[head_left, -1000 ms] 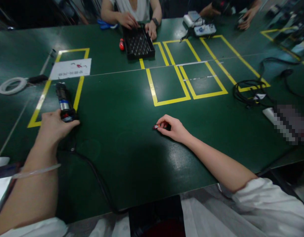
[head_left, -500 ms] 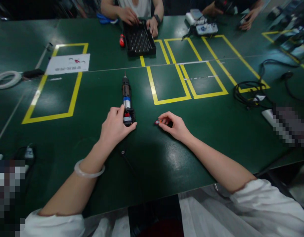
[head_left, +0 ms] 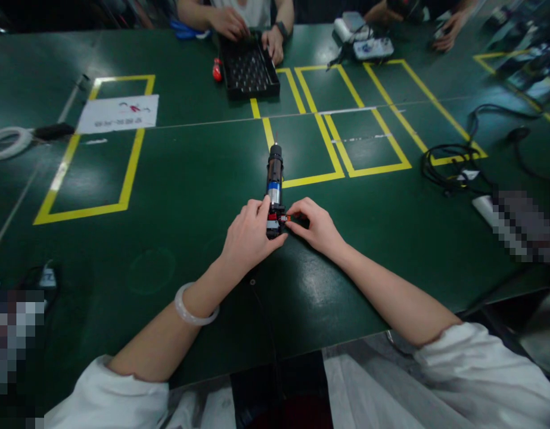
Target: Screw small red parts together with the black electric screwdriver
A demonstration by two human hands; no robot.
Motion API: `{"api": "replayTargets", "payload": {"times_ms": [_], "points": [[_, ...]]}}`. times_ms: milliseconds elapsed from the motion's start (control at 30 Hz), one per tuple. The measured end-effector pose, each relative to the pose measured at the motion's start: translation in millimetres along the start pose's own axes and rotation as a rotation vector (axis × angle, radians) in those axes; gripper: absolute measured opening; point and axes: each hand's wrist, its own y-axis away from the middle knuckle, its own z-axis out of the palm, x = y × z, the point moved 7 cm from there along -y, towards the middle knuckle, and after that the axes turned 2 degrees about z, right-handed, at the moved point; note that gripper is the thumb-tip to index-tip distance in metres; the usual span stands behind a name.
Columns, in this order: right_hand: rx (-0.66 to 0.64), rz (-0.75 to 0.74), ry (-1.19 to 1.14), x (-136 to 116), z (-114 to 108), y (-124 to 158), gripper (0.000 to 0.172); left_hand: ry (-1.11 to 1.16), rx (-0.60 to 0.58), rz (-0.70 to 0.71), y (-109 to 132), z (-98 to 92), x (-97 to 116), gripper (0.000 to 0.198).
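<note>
My left hand (head_left: 250,237) is closed around the rear end of a black electric screwdriver (head_left: 273,179) that lies on the green table (head_left: 189,179), its tip pointing away from me. A black cable runs from the tool back toward me. My right hand (head_left: 316,226) pinches a small red and silver part (head_left: 285,218) between thumb and fingers, right against the tool's rear end. A pale bangle sits on my left wrist.
Yellow tape rectangles (head_left: 301,149) mark the table. A white sheet (head_left: 119,113) lies at far left, a coil of white tubing (head_left: 2,141) beyond it. Another person's hands rest at a black tray (head_left: 249,72) across the table. Coiled black cables (head_left: 448,167) lie at right.
My left hand has carried the screwdriver from the left yellow rectangle rightward across the table to my right hand. The right hand with the small part has hardly moved.
</note>
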Motion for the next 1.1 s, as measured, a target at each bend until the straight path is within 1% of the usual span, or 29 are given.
{"api": "replayTargets", "payload": {"times_ms": [67, 233, 433, 567, 667, 733, 833, 933, 1000, 1100], "points": [[-0.004, -0.018, 0.011, -1.4, 1.0, 0.8, 0.008, -0.020, -0.006, -0.004, 0.7, 0.2, 0.2, 0.079], [0.009, -0.012, 0.003, -0.7, 1.9, 4.0, 0.020, -0.035, -0.013, -0.022, 2.1, 0.0, 1.2, 0.081], [0.031, 0.023, 0.010, -3.9, -3.3, 6.2, 0.020, -0.093, -0.007, -0.058, -1.9, -1.7, 5.3, 0.083], [-0.009, 0.007, -0.068, -7.4, -2.2, 6.5, 0.021, -0.140, -0.002, -0.116, -6.9, -2.5, 2.5, 0.079], [-0.052, -0.006, -0.166, -6.7, 1.6, 6.3, 0.026, -0.164, -0.008, -0.118, -8.3, -4.3, -1.7, 0.075], [-0.083, -0.021, -0.188, -6.3, 4.4, 6.1, 0.028, -0.178, -0.019, -0.108, -7.9, -6.4, -5.6, 0.074], [-0.119, -0.034, -0.175, -6.6, 6.4, 5.4, 0.024, -0.195, -0.043, -0.111, -5.6, -10.2, -14.9, 0.072], [-0.134, -0.018, -0.157, -6.8, 5.4, 4.4, 0.018, -0.201, -0.063, -0.148, -1.7, -14.8, -31.0, 0.073], [-0.143, -0.012, -0.150, -7.5, 4.8, 4.1, 0.015, -0.202, -0.066, -0.196, 2.0, -19.5, -47.5, 0.072], [-0.146, -0.020, -0.150, -9.1, 4.0, 4.1, 0.014, -0.203, -0.071, -0.306, 10.0, -29.6, -81.8, 0.073]]}}
